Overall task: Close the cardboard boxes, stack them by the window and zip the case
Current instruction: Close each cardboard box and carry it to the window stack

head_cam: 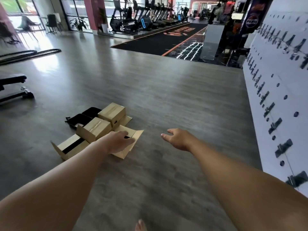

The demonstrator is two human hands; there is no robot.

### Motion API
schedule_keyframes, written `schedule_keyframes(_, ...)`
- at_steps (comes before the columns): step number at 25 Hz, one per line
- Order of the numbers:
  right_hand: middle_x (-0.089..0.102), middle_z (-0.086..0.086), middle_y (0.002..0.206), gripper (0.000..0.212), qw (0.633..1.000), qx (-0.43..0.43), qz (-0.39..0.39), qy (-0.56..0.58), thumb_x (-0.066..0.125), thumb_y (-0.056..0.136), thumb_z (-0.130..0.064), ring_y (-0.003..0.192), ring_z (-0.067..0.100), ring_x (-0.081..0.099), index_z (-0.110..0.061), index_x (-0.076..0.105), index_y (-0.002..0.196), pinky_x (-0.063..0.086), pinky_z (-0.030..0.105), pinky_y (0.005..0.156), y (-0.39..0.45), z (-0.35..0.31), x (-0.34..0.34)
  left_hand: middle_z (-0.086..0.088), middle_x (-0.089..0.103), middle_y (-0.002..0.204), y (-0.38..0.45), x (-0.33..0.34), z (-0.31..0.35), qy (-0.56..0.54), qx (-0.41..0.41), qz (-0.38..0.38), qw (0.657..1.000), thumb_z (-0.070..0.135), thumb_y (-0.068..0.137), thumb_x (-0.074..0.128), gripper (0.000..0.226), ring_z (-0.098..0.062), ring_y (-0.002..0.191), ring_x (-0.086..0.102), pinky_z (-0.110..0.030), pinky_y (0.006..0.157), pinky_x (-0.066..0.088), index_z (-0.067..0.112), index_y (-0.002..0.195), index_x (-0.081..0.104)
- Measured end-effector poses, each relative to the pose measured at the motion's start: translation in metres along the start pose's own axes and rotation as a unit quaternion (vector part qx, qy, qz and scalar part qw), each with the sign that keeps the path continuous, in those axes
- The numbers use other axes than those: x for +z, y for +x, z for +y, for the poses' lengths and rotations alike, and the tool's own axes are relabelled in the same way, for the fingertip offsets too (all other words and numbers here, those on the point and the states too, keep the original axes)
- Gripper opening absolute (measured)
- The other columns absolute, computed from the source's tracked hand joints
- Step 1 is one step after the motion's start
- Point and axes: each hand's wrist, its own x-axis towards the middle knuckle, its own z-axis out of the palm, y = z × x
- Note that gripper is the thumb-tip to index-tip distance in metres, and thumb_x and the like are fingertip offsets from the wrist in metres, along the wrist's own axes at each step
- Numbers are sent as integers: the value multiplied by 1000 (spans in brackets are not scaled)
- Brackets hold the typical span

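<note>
Several brown cardboard boxes lie together on the grey floor. The far box and the middle box have taped tops. The near left box shows a dark gap between its flaps. The nearest box has its flaps spread open. A black case lies open behind the boxes. My left hand reaches out over the nearest box, fingers extended; whether it touches the cardboard is unclear. My right hand hovers open over bare floor to the right of the boxes, holding nothing.
A black weight bench stands at the left. A white pegboard wall runs along the right. Windows with chairs are far back left, treadmills at the back. My bare foot shows at the bottom edge.
</note>
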Motion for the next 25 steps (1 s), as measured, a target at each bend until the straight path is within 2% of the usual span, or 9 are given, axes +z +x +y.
schedule_keyframes(4,39,5,159,76,1000,-18,-15,-6,48,95,-65,145,25,38,-17,40,154,30,33,115,104,2,-29,-5,55,138,101,-24,3,-27,-13,4,1000,68,80,42,68,-27,122,52,-49,102,43,25,132,54)
schedule_keyframes(6,39,5,159,76,999,-18,-28,-14,48,95,-66,145,25,38,-18,40,154,30,32,114,158,0,-48,-5,59,131,155,-43,5,-40,-22,3,999,70,76,41,70,-26,115,54,-48,100,44,23,125,57)
schedule_keyframes(10,36,5,161,78,998,-38,-49,-27,47,95,-66,146,25,36,-18,37,155,28,34,116,255,-1,-85,-2,61,116,242,-73,18,-53,-28,20,998,61,88,45,48,-24,107,56,-42,89,46,22,111,59)
schedule_keyframes(13,33,5,162,80,994,-59,-79,-43,47,94,-68,147,25,34,-18,35,156,29,38,119,320,-2,-102,-4,62,114,285,-81,23,-48,-42,16,998,54,95,45,41,-24,106,56,-39,85,46,20,111,61)
schedule_keyframes(15,34,3,162,81,990,-83,-94,-57,45,93,-71,147,25,35,-21,35,156,30,39,118,368,-3,-109,-5,60,126,312,-83,23,-56,-78,23,995,56,96,45,47,-23,112,55,-39,93,45,21,124,60)
schedule_keyframes(17,35,1,161,82,982,-118,-116,-86,42,91,-75,145,25,38,-25,35,155,32,40,116,414,-6,-116,-5,54,140,334,-85,22,-79,-128,35,988,57,97,45,53,-24,125,51,-36,95,41,23,136,54)
schedule_keyframes(19,40,1,158,76,971,-162,-140,-105,42,91,-74,141,25,43,-31,38,153,37,38,106,458,-13,-120,-4,47,149,350,-84,19,-96,-184,50,977,59,96,44,59,-24,134,45,-35,98,38,24,144,47)
schedule_keyframes(22,49,2,151,67,963,-196,-164,-90,46,93,-68,133,25,50,-32,45,149,40,35,91,511,-31,-122,-7,38,157,366,-82,12,-104,-266,61,956,69,91,43,73,-28,142,38,-43,114,34,28,152,37)
schedule_keyframes(25,52,4,148,67,947,-223,-206,-103,48,93,-67,131,26,51,-28,47,148,43,35,99,555,-51,-109,-6,37,157,379,-77,1,-142,-318,68,935,72,88,43,77,-27,143,37,-46,114,35,31,153,35)
